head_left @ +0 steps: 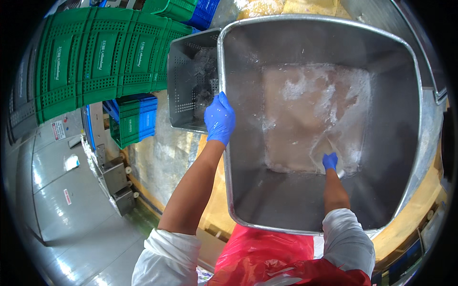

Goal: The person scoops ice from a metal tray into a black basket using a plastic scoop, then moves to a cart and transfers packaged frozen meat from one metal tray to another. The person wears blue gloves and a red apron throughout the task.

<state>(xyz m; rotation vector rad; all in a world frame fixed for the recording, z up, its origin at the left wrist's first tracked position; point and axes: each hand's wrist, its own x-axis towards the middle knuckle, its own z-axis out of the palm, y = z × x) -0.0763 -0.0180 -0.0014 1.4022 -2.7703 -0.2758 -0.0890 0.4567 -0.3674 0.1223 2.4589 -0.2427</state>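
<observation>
Head view: so the big grey tub is the landmark here, and there's a shallow spread of murky brownish liquid with white foam across its floor. Right hand is down inside the tub, near the bottom edge of that liquid, closed around what looks like a clear scoop, though the glove hides part of the grip. Left hand looks curled over the tub's left rim, so the two hands are well apart. Progress-wise I'd call it partway at best: the scoop is in the liquid, but plenty of liquid and foam covers the tub's floor, so most of that looks left to deal with. Can't tell how much is done. Just left of the tub is a grey crate with some dark, see-through stuff in it, too unclear to name. As for writing, the green crates further left of the tub carry white lettering on their side panels, and the metal panel below them, well left of the tub, has two white stickers with red print, mostly too small to read. No lettering I can spot on the tub itself.
</observation>
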